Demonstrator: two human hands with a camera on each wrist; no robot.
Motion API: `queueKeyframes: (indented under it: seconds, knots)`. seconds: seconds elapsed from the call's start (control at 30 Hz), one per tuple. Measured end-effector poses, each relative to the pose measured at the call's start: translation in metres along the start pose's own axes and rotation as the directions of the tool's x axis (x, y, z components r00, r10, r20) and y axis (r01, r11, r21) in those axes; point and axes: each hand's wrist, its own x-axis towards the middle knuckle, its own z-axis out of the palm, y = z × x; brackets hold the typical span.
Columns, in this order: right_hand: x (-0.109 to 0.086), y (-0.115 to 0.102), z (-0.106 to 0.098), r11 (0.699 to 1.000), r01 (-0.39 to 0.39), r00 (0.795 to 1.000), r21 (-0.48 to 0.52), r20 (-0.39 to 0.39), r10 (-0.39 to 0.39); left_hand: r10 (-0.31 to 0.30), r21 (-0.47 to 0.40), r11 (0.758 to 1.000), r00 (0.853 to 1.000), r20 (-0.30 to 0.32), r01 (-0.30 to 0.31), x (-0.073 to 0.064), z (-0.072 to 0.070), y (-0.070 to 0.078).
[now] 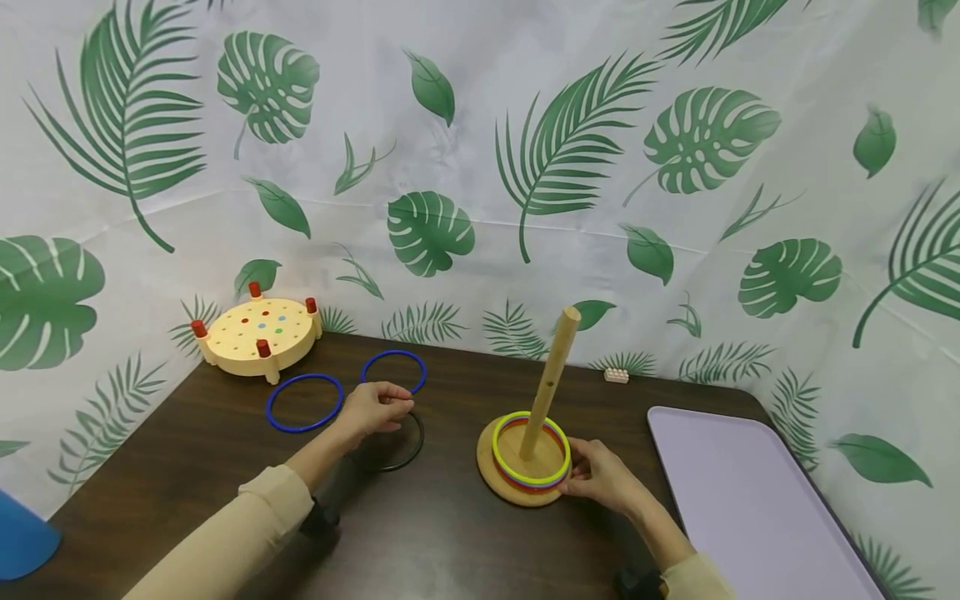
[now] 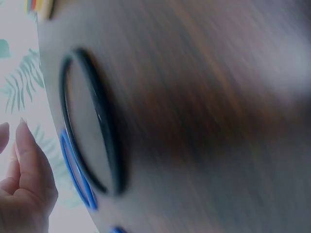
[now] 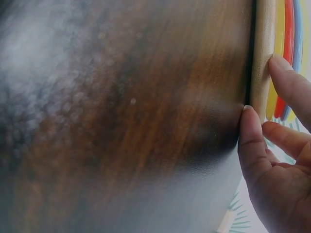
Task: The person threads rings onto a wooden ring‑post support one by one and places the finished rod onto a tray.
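Note:
Near the middle of the table stands a round wooden base (image 1: 487, 467) with an upright wooden peg (image 1: 553, 375). Yellow, red and bluish rings lie stacked around the peg, a yellow ring (image 1: 501, 468) on top. My right hand (image 1: 603, 477) touches the base's right edge with thumb and fingertips; the right wrist view shows these fingers (image 3: 252, 141) against the rim, beside the rings. My left hand (image 1: 372, 410) hovers over a black ring (image 1: 418, 446) lying flat. Nothing shows between its thumb and fingers in the left wrist view. Behind it lies a blue ring (image 1: 393, 353).
Another blue ring (image 1: 303, 377) lies left of the left hand. A round pegged wooden board (image 1: 258, 333) stands at the back left. A lilac tray (image 1: 750, 500) lies on the right, a small pale block (image 1: 617, 376) at the back. A blue object (image 1: 22, 537) shows at far left.

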Motion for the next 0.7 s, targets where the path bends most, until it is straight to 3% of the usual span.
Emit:
queueKeyframes:
  seconds: [0.3,0.7]
  knots:
    - [0.0,0.0,-0.001,1.0,0.002,1.0,-0.005,0.001,-0.002,-0.029,0.08,0.996,0.999,-0.036,0.032,-0.011,-0.046,-0.018]
    - [0.0,0.001,0.001,1.0,0.004,1.0,-0.011,-0.004,-0.004,-0.043,0.139,0.989,0.998,-0.047,0.049,-0.015,-0.058,-0.031]
